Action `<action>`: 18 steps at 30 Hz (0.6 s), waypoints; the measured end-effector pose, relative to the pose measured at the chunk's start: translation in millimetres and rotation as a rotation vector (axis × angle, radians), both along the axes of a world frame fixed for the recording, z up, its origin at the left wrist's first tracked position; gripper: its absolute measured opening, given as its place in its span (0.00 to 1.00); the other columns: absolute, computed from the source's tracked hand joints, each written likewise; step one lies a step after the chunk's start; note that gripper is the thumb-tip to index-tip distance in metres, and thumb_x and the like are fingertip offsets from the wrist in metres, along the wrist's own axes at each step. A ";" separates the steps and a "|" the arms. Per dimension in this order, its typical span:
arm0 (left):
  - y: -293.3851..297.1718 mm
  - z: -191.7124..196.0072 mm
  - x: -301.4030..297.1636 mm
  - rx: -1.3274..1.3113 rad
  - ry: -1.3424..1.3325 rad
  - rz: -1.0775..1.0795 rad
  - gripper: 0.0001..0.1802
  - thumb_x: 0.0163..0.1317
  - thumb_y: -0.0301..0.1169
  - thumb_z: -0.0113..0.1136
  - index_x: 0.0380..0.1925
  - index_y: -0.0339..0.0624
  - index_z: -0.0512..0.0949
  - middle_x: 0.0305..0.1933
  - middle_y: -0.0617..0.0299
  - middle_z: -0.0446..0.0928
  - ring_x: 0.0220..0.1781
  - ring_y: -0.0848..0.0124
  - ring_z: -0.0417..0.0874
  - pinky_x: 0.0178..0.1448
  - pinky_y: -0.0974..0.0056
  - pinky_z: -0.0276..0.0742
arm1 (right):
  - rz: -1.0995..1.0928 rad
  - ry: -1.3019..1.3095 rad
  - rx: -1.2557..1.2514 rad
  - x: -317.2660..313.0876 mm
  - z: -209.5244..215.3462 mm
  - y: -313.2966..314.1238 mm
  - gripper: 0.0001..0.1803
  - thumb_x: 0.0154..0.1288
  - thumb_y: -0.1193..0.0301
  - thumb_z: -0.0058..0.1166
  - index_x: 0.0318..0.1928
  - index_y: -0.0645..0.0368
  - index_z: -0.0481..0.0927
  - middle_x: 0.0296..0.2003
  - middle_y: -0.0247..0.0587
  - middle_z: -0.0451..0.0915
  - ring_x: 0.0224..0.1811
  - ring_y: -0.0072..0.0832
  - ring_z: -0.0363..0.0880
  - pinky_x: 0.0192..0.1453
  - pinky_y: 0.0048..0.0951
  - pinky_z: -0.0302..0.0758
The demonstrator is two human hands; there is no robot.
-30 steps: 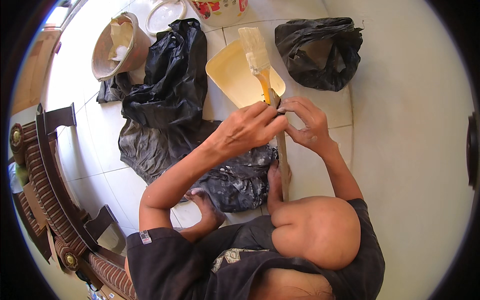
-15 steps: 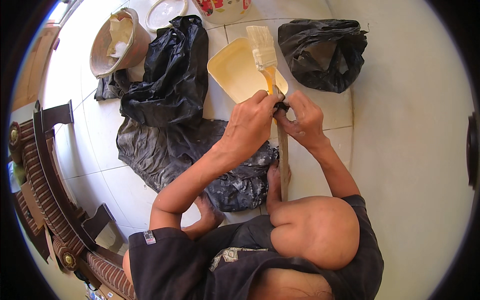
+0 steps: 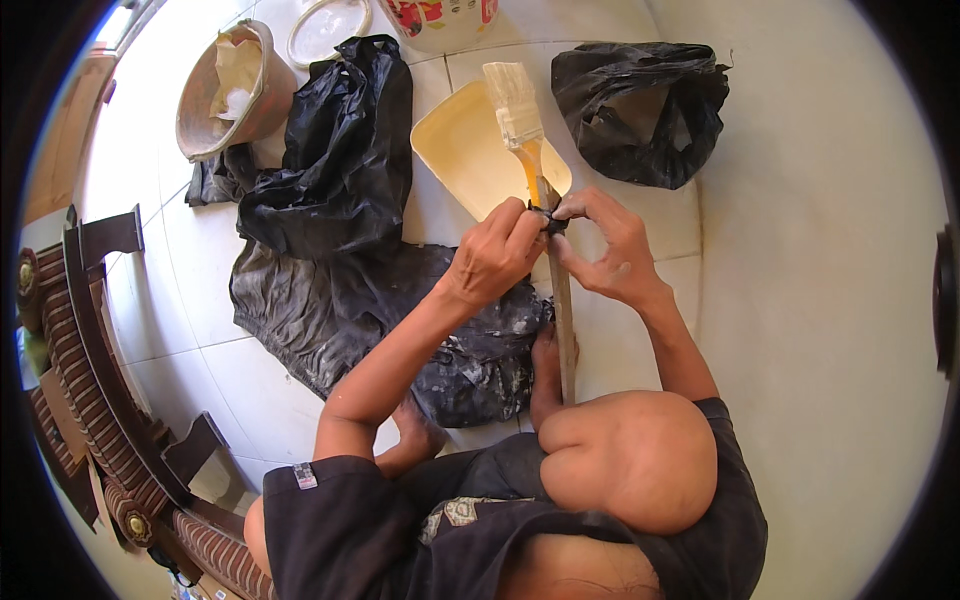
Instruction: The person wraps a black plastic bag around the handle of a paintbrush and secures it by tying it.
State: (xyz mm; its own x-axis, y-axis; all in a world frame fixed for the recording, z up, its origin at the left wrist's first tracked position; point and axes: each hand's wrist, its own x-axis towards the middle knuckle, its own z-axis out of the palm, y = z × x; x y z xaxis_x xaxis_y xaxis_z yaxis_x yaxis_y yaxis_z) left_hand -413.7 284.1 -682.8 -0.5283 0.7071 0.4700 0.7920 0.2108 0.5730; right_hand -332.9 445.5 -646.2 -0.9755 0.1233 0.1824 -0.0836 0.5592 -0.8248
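A paintbrush with pale, coated bristles and a yellow handle lies against the top end of a long wooden stick. Black plastic strip is wrapped around the place where handle and stick overlap. My left hand is closed on this wrapped joint from the left, its fingers curled. From the right, my right hand pinches the black strip between thumb and forefinger, with a round gap between those fingers. The stick's lower end reaches down between my foot and knee.
Beyond the brush sits a cream tray. A black plastic bag stands to its right; another black bag and dark cloth lie left. Farther off are a worn bucket, a lid and a printed pail. Dark wooden furniture borders the left.
My left hand has moved slightly down and left, and my right thumb and forefinger have spread into a rounder pinch. The brush head has tilted a little to the left.
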 end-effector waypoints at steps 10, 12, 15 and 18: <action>9.8 -21.8 -4.9 0.202 0.178 -0.045 0.12 0.47 0.23 0.65 0.34 0.38 0.78 0.22 0.64 0.64 0.21 0.71 0.72 0.23 0.66 0.70 | 0.233 -0.155 0.044 -15.0 12.6 30.2 0.20 0.50 0.82 0.56 0.46 0.53 0.81 0.30 0.41 0.75 0.33 0.36 0.75 0.36 0.31 0.73; 10.5 -19.9 -3.3 0.192 0.193 -0.077 0.10 0.49 0.23 0.64 0.33 0.38 0.78 0.21 0.65 0.64 0.20 0.71 0.72 0.23 0.67 0.70 | 0.328 -0.162 0.062 -18.8 13.4 38.9 0.19 0.51 0.81 0.57 0.45 0.54 0.81 0.30 0.41 0.75 0.32 0.36 0.75 0.35 0.31 0.72; 7.8 -20.6 -1.7 0.189 0.187 -0.069 0.10 0.50 0.22 0.63 0.34 0.38 0.79 0.22 0.65 0.65 0.21 0.72 0.73 0.22 0.67 0.71 | 0.352 -0.140 0.068 -22.4 14.6 39.6 0.18 0.51 0.81 0.58 0.44 0.54 0.81 0.30 0.40 0.76 0.31 0.37 0.76 0.33 0.32 0.72; 4.4 -16.1 -0.6 0.158 0.075 -0.138 0.12 0.47 0.19 0.64 0.34 0.37 0.81 0.27 0.61 0.76 0.24 0.69 0.79 0.25 0.68 0.76 | 0.339 -0.121 0.070 -21.4 11.6 42.9 0.16 0.51 0.81 0.58 0.43 0.54 0.82 0.29 0.40 0.78 0.29 0.37 0.76 0.32 0.32 0.72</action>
